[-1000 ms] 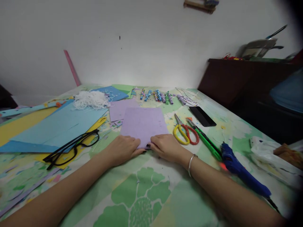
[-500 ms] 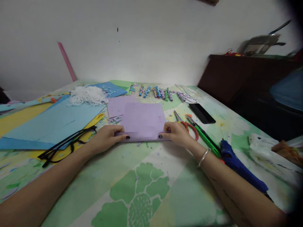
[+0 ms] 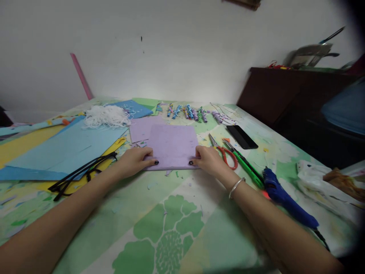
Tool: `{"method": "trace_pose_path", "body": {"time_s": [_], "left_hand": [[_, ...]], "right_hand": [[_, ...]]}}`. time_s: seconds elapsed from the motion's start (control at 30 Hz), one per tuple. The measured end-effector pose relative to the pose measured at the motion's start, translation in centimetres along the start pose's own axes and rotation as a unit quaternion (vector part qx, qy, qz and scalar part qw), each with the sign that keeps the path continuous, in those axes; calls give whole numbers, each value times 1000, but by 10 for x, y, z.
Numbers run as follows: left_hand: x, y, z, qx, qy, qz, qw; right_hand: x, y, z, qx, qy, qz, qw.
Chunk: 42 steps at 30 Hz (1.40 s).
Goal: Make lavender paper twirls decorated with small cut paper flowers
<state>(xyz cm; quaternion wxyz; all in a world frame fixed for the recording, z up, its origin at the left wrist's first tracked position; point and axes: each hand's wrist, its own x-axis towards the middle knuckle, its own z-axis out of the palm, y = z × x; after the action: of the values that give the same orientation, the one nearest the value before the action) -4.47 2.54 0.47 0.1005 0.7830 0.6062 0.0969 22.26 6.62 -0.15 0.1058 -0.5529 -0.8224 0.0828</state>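
Observation:
A sheet of purple paper (image 3: 173, 142) lies on the table in front of me, its near edge folded over into a narrow band. My left hand (image 3: 137, 160) is closed on the left end of that edge, with the thumb on top and the other fingers curled. At the right end, my right hand (image 3: 208, 160) grips the same edge in a like way. Both thumbs point inward, and the undersides of the fingers are hidden. Another purple sheet (image 3: 139, 127) lies behind, partly covered by the first.
Left are black glasses (image 3: 82, 175), blue sheets (image 3: 62, 152) and white string (image 3: 107, 116). Small paper rolls (image 3: 188, 111) lie at the back. To the right are scissors (image 3: 225, 154), a green cutter (image 3: 248, 169), a phone (image 3: 242, 137), a blue glue gun (image 3: 288, 198) and a plastic bag (image 3: 319, 186).
Both hands have moved slightly closer together along the near edge. The folded band there looks flatter against the sheet. My view has shifted a little.

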Motion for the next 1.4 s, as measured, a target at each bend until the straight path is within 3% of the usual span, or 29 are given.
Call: {"method": "trace_pose_path", "body": {"time_s": [0.3, 1.0, 1.2, 1.4], "left_hand": [[-2, 0, 3, 27, -4, 10, 1000], [-8, 4, 9, 42, 22, -43, 998], [-11, -7, 9, -49, 46, -48, 997], [-17, -21, 3, -250, -41, -42, 966]], "right_hand": [[-6, -7, -2, -47, -1, 32, 998], [-9, -8, -3, -29, 9, 44, 999], [-11, -2, -5, 11, 6, 32, 999], [-12, 16, -14, 88, -45, -22, 995]]}}
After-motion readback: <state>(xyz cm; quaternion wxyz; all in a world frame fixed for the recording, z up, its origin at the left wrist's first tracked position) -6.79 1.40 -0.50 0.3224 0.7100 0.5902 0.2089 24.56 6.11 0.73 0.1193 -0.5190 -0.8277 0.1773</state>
